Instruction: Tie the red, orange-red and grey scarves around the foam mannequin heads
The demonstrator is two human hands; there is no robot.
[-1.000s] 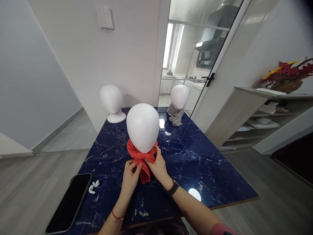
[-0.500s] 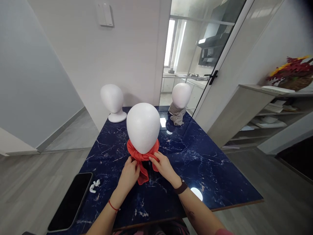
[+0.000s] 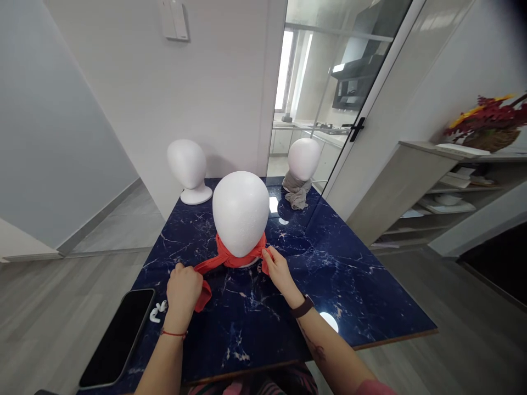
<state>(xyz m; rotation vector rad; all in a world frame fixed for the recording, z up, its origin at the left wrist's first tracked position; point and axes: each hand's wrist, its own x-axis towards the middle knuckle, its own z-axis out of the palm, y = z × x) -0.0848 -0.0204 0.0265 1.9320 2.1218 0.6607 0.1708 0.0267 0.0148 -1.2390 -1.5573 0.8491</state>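
A white foam mannequin head (image 3: pixel 241 213) stands in the middle of the dark blue marble table (image 3: pixel 354 285), with a red scarf (image 3: pixel 222 259) wrapped round its neck. My left hand (image 3: pixel 183 288) is closed on one end of the scarf, drawn out to the left and down, the strip taut. My right hand (image 3: pixel 278 269) pinches the other end close to the neck on the right. A dark watch sits on my right wrist and a thin red string on my left.
A bare white mannequin head (image 3: pixel 188 169) stands at the back left, another (image 3: pixel 303 160) with a grey scarf (image 3: pixel 296 193) at the back right. A black phone (image 3: pixel 117 337) and white earbuds (image 3: pixel 157 312) lie at the front left. Shelves stand to the right.
The scarf's knot at the front has come apart. My left hand pulled one end out to the left, and my right hand shifted a little right, holding the other end.
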